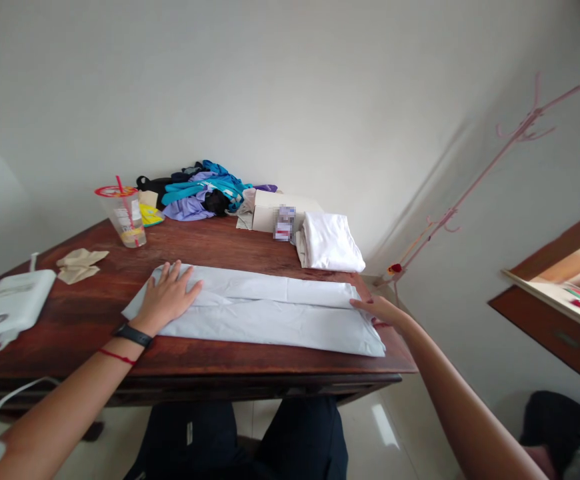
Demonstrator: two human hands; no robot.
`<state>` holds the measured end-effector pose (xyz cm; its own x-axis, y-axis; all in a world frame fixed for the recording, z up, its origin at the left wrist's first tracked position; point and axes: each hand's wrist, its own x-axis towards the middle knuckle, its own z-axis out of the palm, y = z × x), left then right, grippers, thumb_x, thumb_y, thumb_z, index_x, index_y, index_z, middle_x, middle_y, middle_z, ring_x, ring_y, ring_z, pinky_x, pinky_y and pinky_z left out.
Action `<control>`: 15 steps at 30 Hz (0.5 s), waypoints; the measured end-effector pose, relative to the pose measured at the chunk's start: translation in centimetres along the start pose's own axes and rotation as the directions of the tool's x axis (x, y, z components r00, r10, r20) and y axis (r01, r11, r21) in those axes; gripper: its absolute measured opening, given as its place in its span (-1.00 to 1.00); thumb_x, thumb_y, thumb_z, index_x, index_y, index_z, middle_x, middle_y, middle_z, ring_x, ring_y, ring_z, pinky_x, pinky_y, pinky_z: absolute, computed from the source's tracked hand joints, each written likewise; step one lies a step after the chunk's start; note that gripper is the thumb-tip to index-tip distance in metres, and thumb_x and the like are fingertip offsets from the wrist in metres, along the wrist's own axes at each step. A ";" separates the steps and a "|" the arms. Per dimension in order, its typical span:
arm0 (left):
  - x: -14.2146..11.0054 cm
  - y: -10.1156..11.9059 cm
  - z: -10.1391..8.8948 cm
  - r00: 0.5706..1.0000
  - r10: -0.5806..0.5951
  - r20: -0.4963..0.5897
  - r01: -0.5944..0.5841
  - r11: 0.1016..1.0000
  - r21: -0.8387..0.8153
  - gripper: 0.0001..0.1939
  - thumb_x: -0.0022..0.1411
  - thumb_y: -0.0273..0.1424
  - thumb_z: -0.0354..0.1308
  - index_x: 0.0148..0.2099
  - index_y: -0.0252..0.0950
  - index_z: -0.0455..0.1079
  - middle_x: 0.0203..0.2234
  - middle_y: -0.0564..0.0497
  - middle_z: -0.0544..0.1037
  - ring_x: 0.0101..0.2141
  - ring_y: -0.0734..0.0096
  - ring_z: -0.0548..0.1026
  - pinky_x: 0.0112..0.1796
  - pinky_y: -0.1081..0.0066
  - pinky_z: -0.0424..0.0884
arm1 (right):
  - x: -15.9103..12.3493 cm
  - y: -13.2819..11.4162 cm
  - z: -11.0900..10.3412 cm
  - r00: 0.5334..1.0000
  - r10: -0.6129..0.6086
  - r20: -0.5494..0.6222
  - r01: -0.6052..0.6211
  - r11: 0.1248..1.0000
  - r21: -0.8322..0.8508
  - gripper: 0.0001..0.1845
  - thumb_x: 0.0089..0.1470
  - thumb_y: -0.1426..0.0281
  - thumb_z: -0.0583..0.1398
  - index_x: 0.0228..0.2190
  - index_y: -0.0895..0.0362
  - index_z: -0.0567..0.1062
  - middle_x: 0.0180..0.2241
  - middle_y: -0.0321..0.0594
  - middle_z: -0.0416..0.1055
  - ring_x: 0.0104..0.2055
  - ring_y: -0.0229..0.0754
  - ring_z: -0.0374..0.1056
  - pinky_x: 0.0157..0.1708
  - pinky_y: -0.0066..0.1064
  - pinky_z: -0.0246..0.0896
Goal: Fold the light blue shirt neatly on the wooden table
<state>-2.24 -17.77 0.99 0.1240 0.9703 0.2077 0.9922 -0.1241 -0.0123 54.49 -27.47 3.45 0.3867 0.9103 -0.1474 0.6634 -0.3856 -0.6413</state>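
A long, light grey-white folded cloth [270, 307] lies across the wooden table in front of me, with a lengthwise fold line and slight wrinkles. My left hand [169, 297] presses flat near its left end, palm down with the fingers spread. At the opposite end my right hand [377, 310] closes on the short edge; one digit rests on top while the other fingers are mostly hidden. Behind that end sits a folded white satiny cloth [333, 241], touched by neither hand.
On the table [200, 243] stand a plastic cup with a red straw [129, 217], a crumpled brown napkin [81, 265], a white corded device [13, 303], a heap of clothes [205, 190] and a white box [265, 212]. A pink coat rack [485, 170] leans across the right side.
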 end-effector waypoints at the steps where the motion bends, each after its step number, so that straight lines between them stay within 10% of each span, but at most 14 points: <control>1: -0.1 0.0 -0.1 1.000 0.003 0.000 -0.003 1.000 0.002 -0.32 0.48 -0.05 -0.16 0.46 -0.33 0.16 0.46 -0.32 0.03 0.42 -0.29 -0.04 0.21 -0.26 0.15 | 0.0 -0.2 0.0 1.000 0.022 0.006 -0.022 1.000 0.011 -0.48 -0.18 -0.02 0.46 -0.33 0.14 0.64 -0.58 -0.23 0.50 -0.42 -0.05 0.49 -0.47 -0.35 0.39; 15: -0.6 0.4 -0.8 1.000 0.005 -0.004 -0.005 1.000 -0.013 -0.38 0.51 -0.10 -0.11 0.44 -0.35 0.18 0.45 -0.32 0.05 0.42 -0.27 -0.06 0.24 -0.23 0.08 | -0.7 -1.7 0.3 0.999 -0.037 0.038 0.027 0.970 0.242 -0.53 -0.31 0.31 0.56 -0.31 0.20 0.62 -0.53 -0.15 0.55 -0.43 -0.06 0.48 -0.47 -0.37 0.36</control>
<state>-1.97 -18.60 1.68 0.1290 0.9689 0.2111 0.9913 -0.1319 -0.0003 52.86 -27.38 4.41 0.3376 0.9290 -0.1517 0.4986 -0.3132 -0.8083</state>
